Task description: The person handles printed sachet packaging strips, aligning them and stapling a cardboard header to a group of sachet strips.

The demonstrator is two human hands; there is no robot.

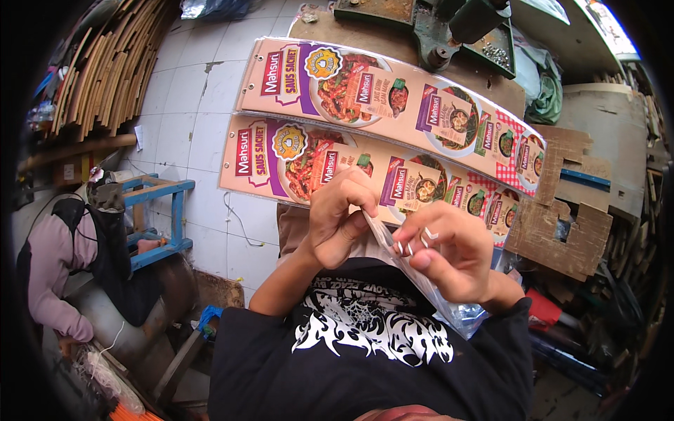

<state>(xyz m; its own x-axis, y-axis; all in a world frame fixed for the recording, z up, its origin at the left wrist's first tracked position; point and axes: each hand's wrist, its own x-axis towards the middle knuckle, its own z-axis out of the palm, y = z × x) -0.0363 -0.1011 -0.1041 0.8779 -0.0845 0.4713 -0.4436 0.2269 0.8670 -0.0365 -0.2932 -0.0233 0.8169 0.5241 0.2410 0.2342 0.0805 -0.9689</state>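
The left hand [344, 221] pinches the top edge of a piece of clear plastic [460, 317] between thumb and bent finger, while the right hand [456, 249] is curled beside it with small white pieces [409, 249] showing at its fingers; whether it grips the plastic too, I cannot tell. The plastic slants down in front of the dark shirt. Beyond, an upper banner [393, 116] and a lower banner [386, 160] lie flat by the desk [316, 29]. Eyelets [227, 166] sit at their left ends, so that part looks done; the right ends are unclear. The work with the plastic seems unfinished.
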